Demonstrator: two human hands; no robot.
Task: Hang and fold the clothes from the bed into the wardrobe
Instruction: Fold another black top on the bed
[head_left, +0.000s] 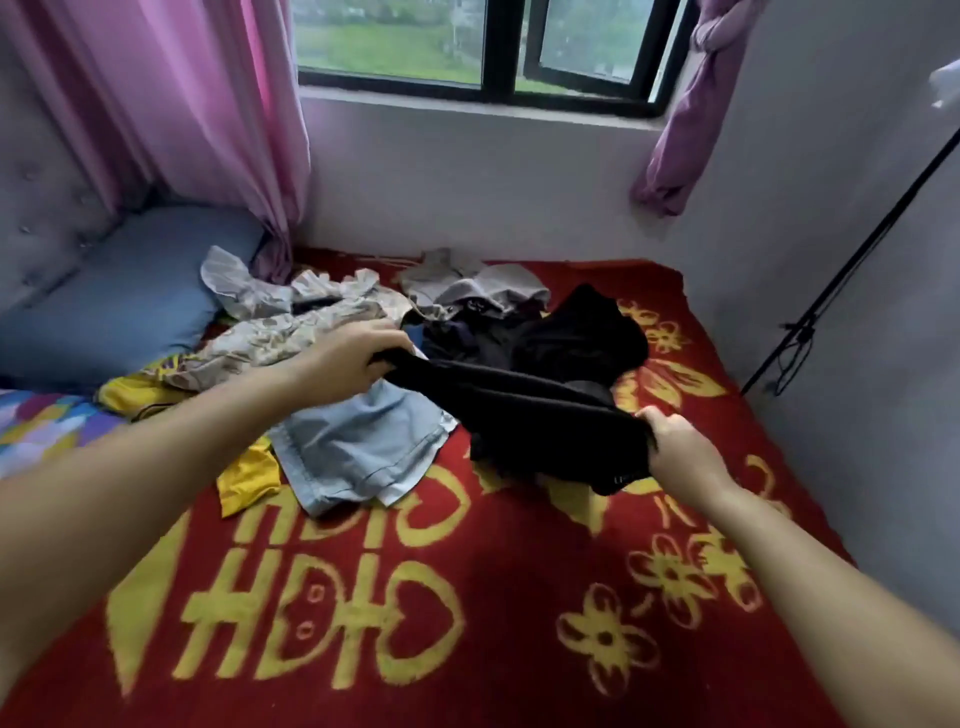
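Black garment (524, 410), soft and limp, stretched at frame centre above red blanket (467, 597); gripped at opposite ends by left hand (345, 364) and right hand (675, 444), fingers curled into cloth. Probably light, sagging mid-span; best held by edges. Clothes pile (332, 322) behind, upper left.

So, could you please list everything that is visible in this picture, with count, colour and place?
black garment: 1, black, stretched between both hands above the bed
light blue garment: 1, pale blue, under the left hand
yellow garment: 1, yellow, left of the blue one
patterned garment: 1, beige print, beside the pillow
grey garment: 1, grey, far side near the wall
dark clothes heap: 1, black and navy, behind the held garment
blanket: 1, red with yellow print, covers the bed
pillow: 1, blue, far left
curtains: 2, pink, beside the window
window: 1, black frame
left hand: grip on the black garment
right hand: grip on the black garment
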